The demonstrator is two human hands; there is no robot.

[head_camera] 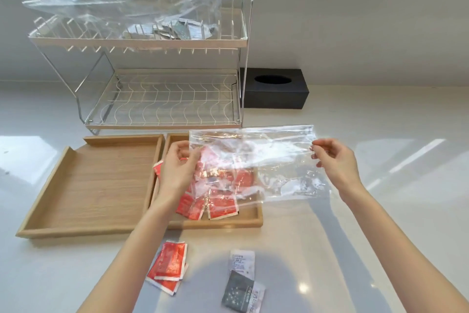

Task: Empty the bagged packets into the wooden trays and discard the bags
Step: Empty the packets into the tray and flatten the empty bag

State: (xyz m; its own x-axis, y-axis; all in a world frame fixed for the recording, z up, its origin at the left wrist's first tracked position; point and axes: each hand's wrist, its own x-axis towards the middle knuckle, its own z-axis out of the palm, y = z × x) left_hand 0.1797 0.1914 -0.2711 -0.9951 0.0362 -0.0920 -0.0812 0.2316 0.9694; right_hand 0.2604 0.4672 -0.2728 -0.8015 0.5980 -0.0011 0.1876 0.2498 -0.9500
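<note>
Holding: both hands keep a clear bag stretched above the right tray.
Left hand: fingers pinched on the bag's left edge.
Right hand: fingertips pinched on the bag's right edge.
Red packets: heaped in the right tray, under the bag.
Left tray: just beside the right one.
Counter: loose red packets and grey packets near the front.
Dish rack: second bag of grey packets on its top shelf.

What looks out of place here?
Stray packets lie on the counter outside both trays: red packets and grey and white packets. The left tray holds nothing. A second bag of packets sits on the rack.
</note>
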